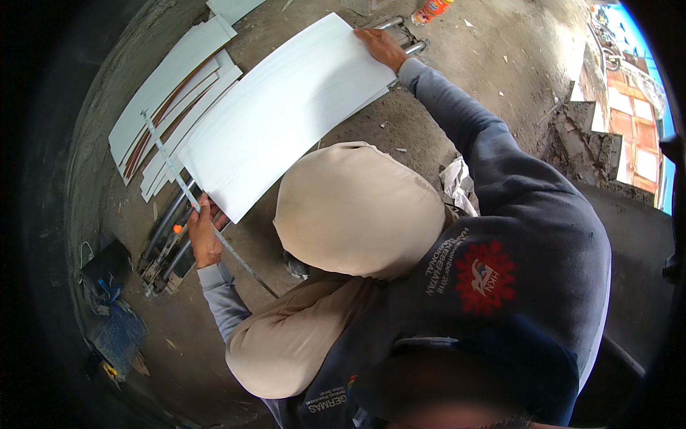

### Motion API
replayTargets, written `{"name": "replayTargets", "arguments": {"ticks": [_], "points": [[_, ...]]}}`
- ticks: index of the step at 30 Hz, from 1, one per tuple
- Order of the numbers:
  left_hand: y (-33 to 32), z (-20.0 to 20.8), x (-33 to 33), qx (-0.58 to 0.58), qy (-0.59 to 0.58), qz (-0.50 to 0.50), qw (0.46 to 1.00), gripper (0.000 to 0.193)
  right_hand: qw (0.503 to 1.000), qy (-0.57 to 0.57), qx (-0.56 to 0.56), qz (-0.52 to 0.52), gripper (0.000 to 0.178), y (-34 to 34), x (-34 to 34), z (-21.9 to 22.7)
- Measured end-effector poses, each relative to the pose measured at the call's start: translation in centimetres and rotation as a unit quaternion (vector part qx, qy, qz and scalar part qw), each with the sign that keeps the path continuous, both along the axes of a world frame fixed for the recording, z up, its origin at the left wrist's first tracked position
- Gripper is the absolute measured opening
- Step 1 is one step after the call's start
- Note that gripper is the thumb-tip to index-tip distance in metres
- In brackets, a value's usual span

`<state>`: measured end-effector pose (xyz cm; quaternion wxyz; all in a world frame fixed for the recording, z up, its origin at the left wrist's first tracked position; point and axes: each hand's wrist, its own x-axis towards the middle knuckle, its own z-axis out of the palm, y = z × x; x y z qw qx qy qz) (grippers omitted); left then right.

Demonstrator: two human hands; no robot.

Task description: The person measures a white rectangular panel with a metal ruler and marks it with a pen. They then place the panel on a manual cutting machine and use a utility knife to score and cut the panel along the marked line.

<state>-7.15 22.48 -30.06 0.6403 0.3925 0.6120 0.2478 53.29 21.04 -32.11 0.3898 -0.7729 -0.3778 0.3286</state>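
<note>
A large white tile (pixel 286 107) lies slanted across a tile cutter with two metal rails (pixel 175 243), covering the middle of it. My right hand (pixel 382 48) grips the tile's far right edge, fingers on top. At the near left corner, my left hand (pixel 205 234) has its fingers closed around the edge. A thin, pale metal bar (pixel 166 157) crosses the rails and passes by the left fingers; whether they also press on it I cannot tell. An orange piece (pixel 178 229) sits on the cutter beside the left hand.
White tile strips with brown edges (pixel 168 100) lie stacked on the dirt floor at the far left. An orange bottle (pixel 431 10) is at the far edge. Crumpled white paper (pixel 458 184) rests by my knee. A dark blue item (pixel 118 339) lies at the lower left.
</note>
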Motion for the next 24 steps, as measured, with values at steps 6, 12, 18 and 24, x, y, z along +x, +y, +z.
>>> {"name": "replayTargets", "arguments": {"ticks": [6,12,18,24], "points": [[0.7,-0.1,0.0,0.001,-0.017,0.003,1.0,0.044,0.983,-0.14,-0.046,0.109,0.054,0.4,3.5,-1.7],[1.0,-0.7,-0.1,0.019,-0.065,-0.01,0.998,0.04,0.98,-0.169,-0.078,0.073,0.046,0.8,4.8,-3.9],[1.1,0.7,0.4,-0.012,-0.065,-0.01,0.998,0.044,0.98,-0.18,-0.029,0.076,0.049,0.3,3.7,-2.4],[0.9,1.5,0.7,-0.012,-0.057,-0.002,0.998,0.045,0.975,-0.205,-0.009,0.086,0.045,0.1,3.3,-2.2]]}}
